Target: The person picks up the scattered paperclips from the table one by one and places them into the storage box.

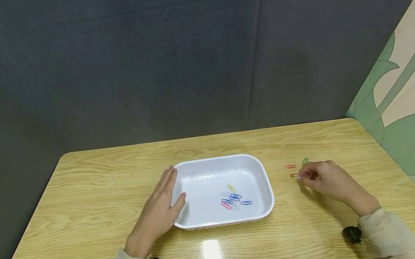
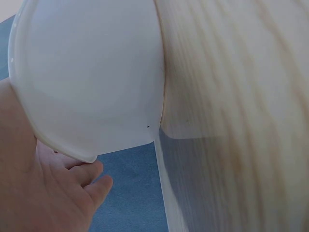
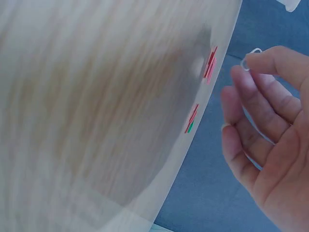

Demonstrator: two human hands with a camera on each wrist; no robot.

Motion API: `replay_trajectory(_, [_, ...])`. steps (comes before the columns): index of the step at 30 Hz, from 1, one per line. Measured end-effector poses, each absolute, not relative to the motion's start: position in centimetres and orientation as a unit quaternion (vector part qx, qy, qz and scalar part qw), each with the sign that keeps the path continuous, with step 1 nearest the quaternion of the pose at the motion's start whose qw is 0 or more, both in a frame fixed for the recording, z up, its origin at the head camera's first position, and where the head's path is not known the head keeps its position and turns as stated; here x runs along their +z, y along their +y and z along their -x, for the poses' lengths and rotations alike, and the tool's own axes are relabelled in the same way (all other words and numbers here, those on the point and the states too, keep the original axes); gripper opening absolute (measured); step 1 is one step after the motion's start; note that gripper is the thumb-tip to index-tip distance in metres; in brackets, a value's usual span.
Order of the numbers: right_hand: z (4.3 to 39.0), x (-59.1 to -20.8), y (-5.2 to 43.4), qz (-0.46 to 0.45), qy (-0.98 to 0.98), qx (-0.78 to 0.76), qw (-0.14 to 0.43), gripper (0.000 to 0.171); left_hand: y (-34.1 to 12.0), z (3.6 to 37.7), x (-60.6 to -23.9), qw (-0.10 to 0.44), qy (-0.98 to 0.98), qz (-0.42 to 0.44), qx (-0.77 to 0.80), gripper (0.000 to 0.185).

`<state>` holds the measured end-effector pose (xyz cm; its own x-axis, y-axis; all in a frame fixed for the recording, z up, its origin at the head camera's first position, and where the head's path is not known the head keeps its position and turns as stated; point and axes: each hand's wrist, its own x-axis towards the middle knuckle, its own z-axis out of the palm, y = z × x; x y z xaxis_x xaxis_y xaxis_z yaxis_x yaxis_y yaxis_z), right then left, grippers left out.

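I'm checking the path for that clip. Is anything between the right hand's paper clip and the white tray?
Nothing visible. Bare table lies between the right hand, pinching a white paper clip, and the tray.

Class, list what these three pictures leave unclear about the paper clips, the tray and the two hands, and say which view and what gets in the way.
1. Head view: exact count of paper clips in the white tray; they overlap and are small.
2. Head view: whether the right hand grips the pale clip; fingers cover it.
3. Left wrist view: tray contents hidden by its own wall; left hand cut off by the edge.
4. Right wrist view: table clips blurred and warped.
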<state>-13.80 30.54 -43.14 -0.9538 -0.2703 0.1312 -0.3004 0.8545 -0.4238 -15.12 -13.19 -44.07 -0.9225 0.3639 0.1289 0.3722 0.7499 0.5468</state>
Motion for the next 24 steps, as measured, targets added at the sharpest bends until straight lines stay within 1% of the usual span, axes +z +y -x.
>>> replay_trajectory(10, [13.4, -43.0, 29.3, -0.154, -0.956, 0.233, 0.091, 0.009, -13.2, 15.0, -44.0, 0.006, -0.936, 0.195, -0.292, 0.069])
replay_trajectory(15, [13.4, -43.1, 28.6, -0.168, -0.948, 0.243, 0.119, 0.009, -13.2, 15.0, -44.0, 0.009, -0.936, 0.198, -0.292, 0.069])
replay_trajectory(24, [13.1, -42.6, 27.2, -0.193, -0.931, 0.273, 0.148, 0.017, -13.1, 15.1, -43.9, 0.005, -0.936, 0.196, -0.293, 0.069])
